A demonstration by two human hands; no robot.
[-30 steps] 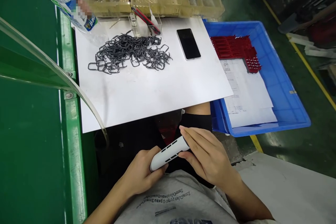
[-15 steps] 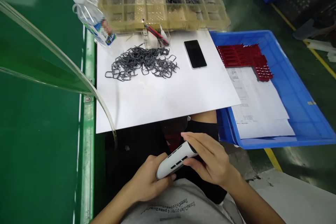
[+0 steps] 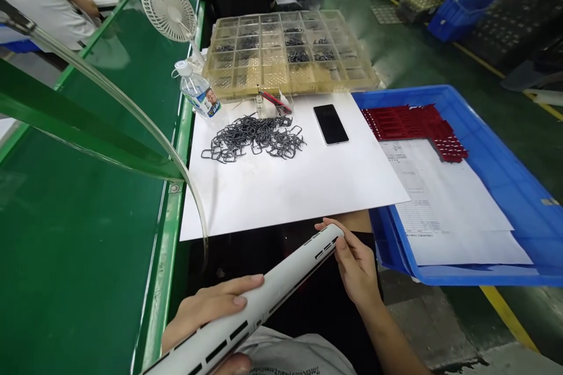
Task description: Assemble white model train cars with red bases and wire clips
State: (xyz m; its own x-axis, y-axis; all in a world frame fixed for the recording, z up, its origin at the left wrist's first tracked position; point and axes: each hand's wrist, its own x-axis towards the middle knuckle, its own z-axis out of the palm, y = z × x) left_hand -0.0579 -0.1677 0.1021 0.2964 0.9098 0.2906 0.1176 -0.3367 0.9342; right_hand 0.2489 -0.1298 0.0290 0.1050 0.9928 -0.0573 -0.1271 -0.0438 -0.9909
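A long white plastic housing with dark slots along its side lies tilted across my lap, running from lower left to upper right. My left hand grips its lower part, fingers laid over the top and a digit showing underneath. At the upper end, my right hand holds the tip between thumb and fingers. Beyond the hands, a heap of dark grey bent clips rests on the white work board. A phone with a black screen lies to the right of the heap.
A compartment box stands behind the board, with a water bottle and small fan at its left. On the right, a blue bin holds papers and dark red parts. A clear hose arcs over the green bench.
The housing has swung from end-on to lengthwise, showing its long side. My left hand has moved down and left, my right hand to its tip. The camera view has tilted up.
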